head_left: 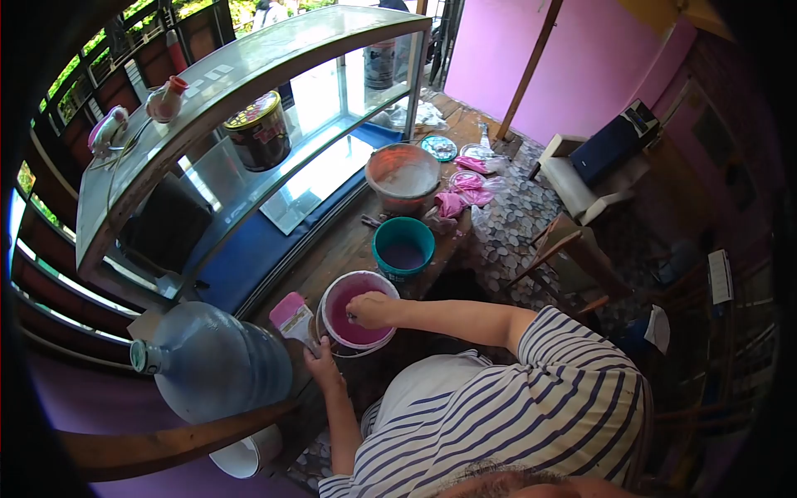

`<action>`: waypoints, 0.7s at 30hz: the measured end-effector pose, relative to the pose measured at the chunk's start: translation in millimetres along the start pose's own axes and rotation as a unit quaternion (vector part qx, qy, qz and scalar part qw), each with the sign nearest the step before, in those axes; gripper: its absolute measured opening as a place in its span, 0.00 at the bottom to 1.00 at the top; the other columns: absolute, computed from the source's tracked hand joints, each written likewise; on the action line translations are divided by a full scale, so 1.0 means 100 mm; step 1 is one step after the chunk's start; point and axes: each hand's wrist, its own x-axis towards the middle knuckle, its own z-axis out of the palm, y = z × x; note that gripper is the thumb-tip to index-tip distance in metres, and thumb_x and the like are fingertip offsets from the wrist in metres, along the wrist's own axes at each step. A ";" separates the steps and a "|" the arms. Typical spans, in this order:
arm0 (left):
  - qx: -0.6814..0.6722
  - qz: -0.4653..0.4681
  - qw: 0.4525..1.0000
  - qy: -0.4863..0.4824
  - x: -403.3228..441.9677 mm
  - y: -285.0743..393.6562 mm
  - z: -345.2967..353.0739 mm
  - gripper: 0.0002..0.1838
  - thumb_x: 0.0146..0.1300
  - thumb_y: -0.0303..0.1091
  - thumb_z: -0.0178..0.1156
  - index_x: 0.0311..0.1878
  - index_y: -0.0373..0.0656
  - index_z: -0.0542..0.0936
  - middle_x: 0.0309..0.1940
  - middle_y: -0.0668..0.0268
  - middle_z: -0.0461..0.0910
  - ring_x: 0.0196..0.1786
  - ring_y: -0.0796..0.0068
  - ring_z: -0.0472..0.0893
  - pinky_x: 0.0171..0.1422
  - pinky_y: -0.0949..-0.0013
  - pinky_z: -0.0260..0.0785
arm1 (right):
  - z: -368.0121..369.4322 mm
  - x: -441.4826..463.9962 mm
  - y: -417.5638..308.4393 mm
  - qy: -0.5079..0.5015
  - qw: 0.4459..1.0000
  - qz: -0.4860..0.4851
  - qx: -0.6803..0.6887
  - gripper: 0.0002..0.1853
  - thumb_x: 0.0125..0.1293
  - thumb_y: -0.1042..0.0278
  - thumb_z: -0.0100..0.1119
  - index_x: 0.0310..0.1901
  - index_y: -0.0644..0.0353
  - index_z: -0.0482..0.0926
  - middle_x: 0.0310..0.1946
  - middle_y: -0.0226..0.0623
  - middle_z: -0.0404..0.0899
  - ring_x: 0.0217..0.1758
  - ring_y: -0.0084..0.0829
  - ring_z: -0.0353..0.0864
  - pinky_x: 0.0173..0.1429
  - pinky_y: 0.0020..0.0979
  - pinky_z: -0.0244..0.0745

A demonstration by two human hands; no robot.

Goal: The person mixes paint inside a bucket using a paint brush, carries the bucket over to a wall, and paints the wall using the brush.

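A white bucket (391, 336) with pink paint (347, 329) inside stands in front of me. My right hand (372, 310) is closed over the bucket's opening, above the paint. A small dark end of something shows at its fingers, but its kind is hidden. My left hand (322, 357) grips the bucket's near left edge, where a thin wire handle runs. Beside that hand lies a flat, pink-smeared piece (290, 314). Just beyond the white bucket is a teal bucket (403, 246) with a little murky liquid in it.
A glass display case (249, 79) runs along the left, with a dark paint can (258, 133) inside. A large blue water jug (220, 361) lies at the lower left. Farther off are an orange-grey bucket (403, 176), pink-stained bags (471, 189) and a wooden chair (573, 257).
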 end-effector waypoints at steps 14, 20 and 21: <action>-0.003 0.003 1.000 -0.012 -0.02 -0.10 -0.07 0.18 0.66 0.31 0.62 0.56 0.33 0.73 0.49 0.61 0.78 0.50 0.73 0.78 0.57 0.68 0.70 | -0.04 0.03 -0.05 -0.004 1.000 -0.011 0.013 0.15 0.62 0.58 0.59 0.38 0.64 0.83 0.36 0.52 0.83 0.43 0.50 0.84 0.50 0.46 0.76; -0.015 -0.005 1.000 -0.011 -0.09 0.05 -0.02 0.18 0.66 0.31 0.62 0.56 0.33 0.73 0.48 0.62 0.78 0.49 0.73 0.78 0.56 0.68 0.71 | -0.30 -0.21 -0.03 -0.087 0.996 0.030 -0.019 0.16 0.61 0.58 0.60 0.40 0.64 0.84 0.38 0.52 0.84 0.43 0.50 0.84 0.51 0.45 0.77; -0.028 -0.008 0.999 -0.015 -0.10 0.06 -0.01 0.19 0.66 0.30 0.62 0.56 0.33 0.72 0.48 0.62 0.78 0.49 0.72 0.79 0.56 0.68 0.71 | -0.27 -0.20 0.06 -0.091 0.994 0.034 -0.043 0.16 0.61 0.58 0.60 0.39 0.64 0.84 0.38 0.52 0.84 0.43 0.50 0.84 0.50 0.45 0.77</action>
